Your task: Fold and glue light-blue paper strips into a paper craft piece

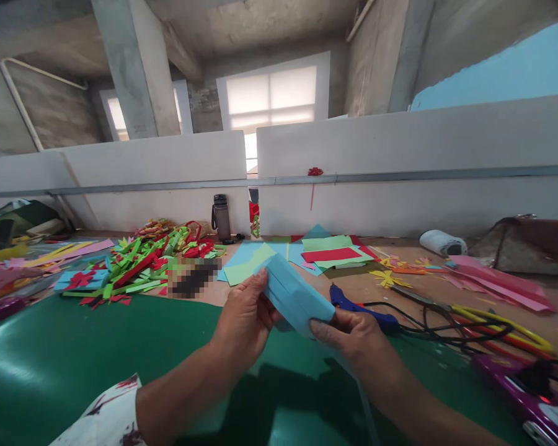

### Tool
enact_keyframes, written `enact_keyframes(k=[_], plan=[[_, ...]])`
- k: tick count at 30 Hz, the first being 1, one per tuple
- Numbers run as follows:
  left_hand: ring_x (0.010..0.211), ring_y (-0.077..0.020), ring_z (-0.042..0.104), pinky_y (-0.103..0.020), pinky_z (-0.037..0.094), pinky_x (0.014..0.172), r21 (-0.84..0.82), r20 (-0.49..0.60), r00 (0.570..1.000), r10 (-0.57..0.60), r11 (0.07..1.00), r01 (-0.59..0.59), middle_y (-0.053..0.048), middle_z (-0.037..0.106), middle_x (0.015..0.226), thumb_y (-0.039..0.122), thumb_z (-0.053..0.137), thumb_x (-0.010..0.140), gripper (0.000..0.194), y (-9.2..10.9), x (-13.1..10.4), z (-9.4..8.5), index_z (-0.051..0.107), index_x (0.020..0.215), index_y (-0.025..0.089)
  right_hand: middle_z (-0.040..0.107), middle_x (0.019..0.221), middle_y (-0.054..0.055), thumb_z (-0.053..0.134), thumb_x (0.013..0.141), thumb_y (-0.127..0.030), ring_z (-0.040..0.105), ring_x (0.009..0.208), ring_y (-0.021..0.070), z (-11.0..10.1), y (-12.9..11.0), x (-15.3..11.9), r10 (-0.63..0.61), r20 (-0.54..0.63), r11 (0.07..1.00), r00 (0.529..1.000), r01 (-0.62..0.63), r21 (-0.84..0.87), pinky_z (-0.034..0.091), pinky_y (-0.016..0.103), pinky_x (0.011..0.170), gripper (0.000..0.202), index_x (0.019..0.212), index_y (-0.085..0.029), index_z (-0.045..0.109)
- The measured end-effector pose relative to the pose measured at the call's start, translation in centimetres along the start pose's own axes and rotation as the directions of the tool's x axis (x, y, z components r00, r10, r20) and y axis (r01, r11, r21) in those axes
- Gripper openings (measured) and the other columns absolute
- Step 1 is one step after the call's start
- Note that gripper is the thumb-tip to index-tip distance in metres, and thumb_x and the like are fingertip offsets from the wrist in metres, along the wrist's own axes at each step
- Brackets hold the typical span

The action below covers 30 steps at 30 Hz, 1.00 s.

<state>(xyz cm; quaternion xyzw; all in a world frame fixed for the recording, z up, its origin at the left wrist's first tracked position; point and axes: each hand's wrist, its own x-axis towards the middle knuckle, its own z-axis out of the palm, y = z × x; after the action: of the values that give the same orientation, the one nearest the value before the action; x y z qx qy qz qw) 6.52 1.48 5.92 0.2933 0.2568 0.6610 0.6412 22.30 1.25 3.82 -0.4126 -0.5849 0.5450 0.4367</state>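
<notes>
The folded blue paper [297, 294] is raised above the green mat [167, 353] on the desk [390, 254]. Your left hand [248, 310] pinches its left end, thumb on top; your right hand [346, 334] pinches its lower right corner. Both grips are closed on the paper. Relative to the blue paper, locate the blue glue gun [360, 308] just right, the red strip [331, 254] and light green sheets [328, 243] beyond, the green and red strip pile [144, 260] left, and the dark bottle [221, 218] beyond, to the left.
</notes>
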Motion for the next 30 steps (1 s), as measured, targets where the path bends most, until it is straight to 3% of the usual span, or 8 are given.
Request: enact_keyframes(k=[11, 17, 26, 30], plan=[[0.062, -0.0139, 0.061, -0.029, 0.056, 0.058, 0.049, -0.044, 0.999, 0.024, 0.999, -0.022, -0.005, 0.066, 0.076, 0.026, 0.072, 0.068, 0.027, 0.0, 0.3, -0.4, 0.061, 0.087, 0.01, 0.069, 0.077, 0.004, 0.069, 0.066, -0.036, 0.056, 0.069, 0.0164, -0.2, 0.5, 0.0, 0.011, 0.008, 1.0, 1.0, -0.011, -0.021, 0.043, 0.028, 0.068, 0.036, 0.096, -0.016, 0.071], [0.063, -0.0179, 0.064, -0.03, 0.055, 0.058, 0.123, -0.044, 0.998, -0.043, 0.991, 0.049, -0.008, 0.068, 0.071, 0.02, 0.068, 0.072, 0.019, -0.6, 0.1, -0.6, 0.06, 0.085, 0.007, 0.069, 0.077, 0.004, 0.072, 0.062, -0.038, 0.056, 0.072, 0.0178, 0.0, 0.1, 0.1, 0.011, 0.001, 1.0, 1.0, -0.011, 0.006, 0.042, 0.03, 0.074, 0.035, 0.089, -0.016, 0.073], [0.075, -0.0217, 0.065, -0.035, 0.053, 0.071, 0.263, 0.028, 0.995, -0.094, 0.961, 0.083, -0.01, 0.069, 0.08, 0.023, 0.073, 0.067, 0.028, -1.6, -0.8, -1.0, 0.063, 0.088, 0.007, 0.063, 0.066, 0.003, 0.068, 0.064, -0.037, 0.052, 0.062, 0.0149, -0.5, 0.5, 0.1, -0.003, -0.049, 0.997, 0.999, -0.001, -0.075, 0.041, 0.028, 0.062, 0.026, 0.073, -0.012, 0.07], [0.059, -0.0141, 0.06, -0.025, 0.048, 0.056, 0.455, 0.012, 0.996, -0.09, 0.887, 0.074, -0.005, 0.065, 0.065, 0.029, 0.073, 0.065, 0.024, -2.1, -0.9, -1.4, 0.064, 0.074, 0.009, 0.063, 0.066, 0.004, 0.066, 0.065, -0.036, 0.053, 0.061, 0.0149, -0.6, 0.6, 0.1, 0.0, -0.027, 0.998, 1.0, -0.002, -0.068, 0.042, 0.028, 0.061, 0.025, 0.072, -0.012, 0.069]])
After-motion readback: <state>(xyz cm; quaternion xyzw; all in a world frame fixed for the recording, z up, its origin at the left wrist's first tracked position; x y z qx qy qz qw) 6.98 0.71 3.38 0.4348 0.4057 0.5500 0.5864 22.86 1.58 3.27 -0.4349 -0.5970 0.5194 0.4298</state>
